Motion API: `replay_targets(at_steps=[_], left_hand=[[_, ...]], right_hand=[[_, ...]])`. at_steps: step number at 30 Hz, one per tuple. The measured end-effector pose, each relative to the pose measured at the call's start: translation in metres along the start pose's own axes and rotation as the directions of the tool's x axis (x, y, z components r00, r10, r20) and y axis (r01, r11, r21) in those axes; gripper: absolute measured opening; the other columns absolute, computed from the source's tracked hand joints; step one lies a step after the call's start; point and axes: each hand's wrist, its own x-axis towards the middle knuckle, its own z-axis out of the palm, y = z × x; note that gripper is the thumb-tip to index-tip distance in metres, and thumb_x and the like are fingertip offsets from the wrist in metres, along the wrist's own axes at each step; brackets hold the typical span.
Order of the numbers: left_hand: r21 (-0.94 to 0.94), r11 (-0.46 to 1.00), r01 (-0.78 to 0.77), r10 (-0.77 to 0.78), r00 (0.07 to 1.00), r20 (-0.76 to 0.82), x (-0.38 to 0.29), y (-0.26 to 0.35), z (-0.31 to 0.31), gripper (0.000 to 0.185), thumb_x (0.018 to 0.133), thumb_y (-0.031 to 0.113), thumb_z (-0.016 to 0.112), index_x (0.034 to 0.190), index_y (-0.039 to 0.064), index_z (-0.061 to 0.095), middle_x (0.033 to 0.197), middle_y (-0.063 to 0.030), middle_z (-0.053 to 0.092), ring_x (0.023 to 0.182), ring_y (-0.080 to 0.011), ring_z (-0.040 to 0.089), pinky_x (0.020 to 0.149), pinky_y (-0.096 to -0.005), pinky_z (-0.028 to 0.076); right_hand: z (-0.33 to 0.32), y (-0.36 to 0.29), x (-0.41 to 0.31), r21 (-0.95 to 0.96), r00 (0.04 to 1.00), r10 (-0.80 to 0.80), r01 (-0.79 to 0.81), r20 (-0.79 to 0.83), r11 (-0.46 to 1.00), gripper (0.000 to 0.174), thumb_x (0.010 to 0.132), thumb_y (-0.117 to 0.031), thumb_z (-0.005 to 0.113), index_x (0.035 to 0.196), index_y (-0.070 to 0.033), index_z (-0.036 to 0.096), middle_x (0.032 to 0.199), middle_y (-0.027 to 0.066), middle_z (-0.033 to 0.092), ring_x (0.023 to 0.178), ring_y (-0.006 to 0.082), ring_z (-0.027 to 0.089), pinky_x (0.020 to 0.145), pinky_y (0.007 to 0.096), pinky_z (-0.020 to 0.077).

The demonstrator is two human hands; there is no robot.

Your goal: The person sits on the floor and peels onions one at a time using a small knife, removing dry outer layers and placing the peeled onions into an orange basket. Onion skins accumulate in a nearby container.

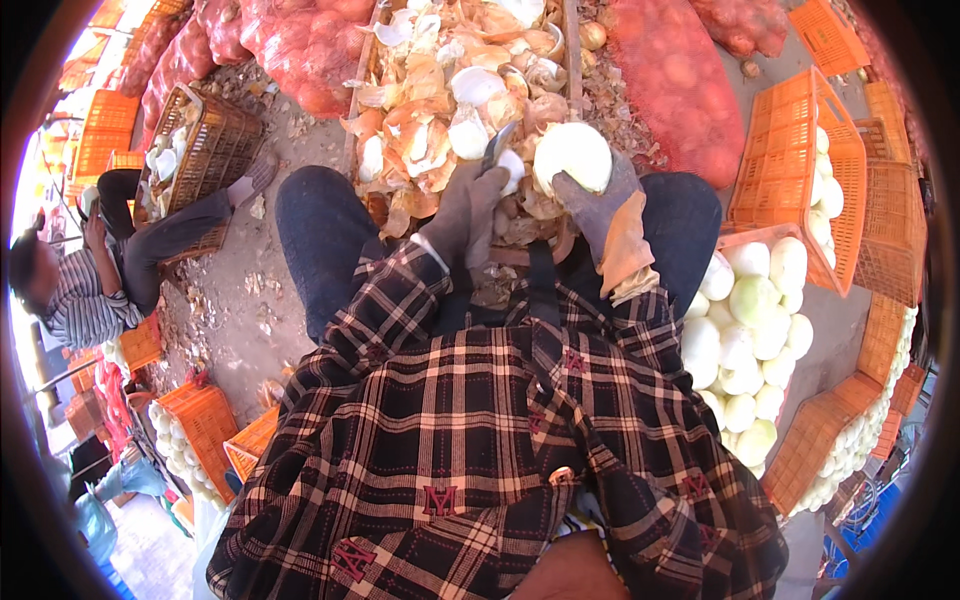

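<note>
My left hand (466,206), in a dark work glove, grips a knife whose curved metal blade (499,142) points up and away from me. A pale piece of onion layer (511,171) shows just right of the blade. My right hand (604,214), in a worn glove with an orange-tan cuff, holds a large peeled white onion (574,159). Both hands are above the near end of a crate (575,56) between my knees. Brown onion skins and white outer layers (427,112) fill that crate. The knife handle is mostly hidden in my left fist.
Peeled onions (750,337) are heaped by my right knee, near an orange crate (780,150). Red mesh sacks of onions (675,82) lie ahead. At left, a seated person (90,277) works beside a tilted crate (225,135). Skins litter the floor (247,315).
</note>
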Motion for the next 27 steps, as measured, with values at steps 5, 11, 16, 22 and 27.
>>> replay_targets(at_steps=[5, 11, 16, 22, 27], left_hand=[[0.202, 0.963, -0.175, 0.188, 0.981, -0.043, -0.006, 0.010, 0.001, 0.032, 0.097, 0.029, 0.057, 0.094, -0.002, 0.061, 0.068, -0.0077, 0.061, 0.046, -0.0153, 0.055, 0.044, -0.0290, 0.044], [-0.244, 0.970, 0.004, 0.034, 0.988, 0.151, 0.025, 0.010, -0.006, 0.024, 0.090, 0.016, 0.063, 0.103, -0.005, 0.060, 0.070, -0.0096, 0.062, 0.049, -0.0189, 0.058, 0.046, -0.0317, 0.047], [-0.190, 0.981, -0.022, 0.054, 0.985, 0.165, 0.033, -0.008, -0.003, 0.024, 0.089, 0.010, 0.059, 0.107, -0.005, 0.061, 0.067, -0.0103, 0.064, 0.048, -0.0184, 0.057, 0.044, -0.0302, 0.045], [-0.033, 0.989, -0.142, 0.144, 0.985, 0.096, 0.025, -0.010, 0.009, 0.022, 0.094, 0.012, 0.057, 0.108, -0.004, 0.062, 0.073, -0.0082, 0.067, 0.050, -0.0153, 0.058, 0.044, -0.0271, 0.046], [0.127, 0.979, -0.157, 0.149, 0.986, 0.074, 0.004, 0.004, 0.004, 0.026, 0.096, 0.020, 0.057, 0.107, -0.003, 0.063, 0.072, -0.0050, 0.065, 0.052, -0.0145, 0.058, 0.049, -0.0267, 0.046]], right_hand=[[-0.004, -0.008, -0.006, -0.005, 1.000, -0.006, 0.006, 0.002, 1.000, 0.059, 0.076, -0.010, 0.079, 0.130, 0.001, 0.060, 0.118, 0.0145, 0.070, 0.109, 0.0230, 0.067, 0.094, 0.0350, 0.0530], [-0.002, -0.007, -0.008, -0.004, 0.987, -0.158, 0.158, -0.015, 0.987, 0.059, 0.076, -0.012, 0.082, 0.129, 0.002, 0.059, 0.118, 0.0158, 0.069, 0.109, 0.0246, 0.067, 0.094, 0.0362, 0.0534], [0.001, -0.005, -0.004, -0.111, 0.993, -0.114, 0.112, -0.011, 0.988, 0.064, 0.075, -0.016, 0.085, 0.130, 0.002, 0.058, 0.120, 0.0128, 0.067, 0.110, 0.0208, 0.065, 0.095, 0.0341, 0.0518], [-0.001, -0.008, -0.006, -0.345, 0.983, -0.180, 0.159, -0.027, 0.925, 0.067, 0.072, -0.022, 0.087, 0.128, 0.002, 0.058, 0.118, 0.0151, 0.067, 0.110, 0.0248, 0.066, 0.096, 0.0350, 0.0521], [-0.002, -0.011, -0.007, -0.424, 0.978, -0.210, 0.188, -0.005, 0.886, 0.069, 0.070, -0.027, 0.088, 0.126, 0.000, 0.058, 0.118, 0.0156, 0.067, 0.112, 0.0281, 0.065, 0.097, 0.0358, 0.0516]])
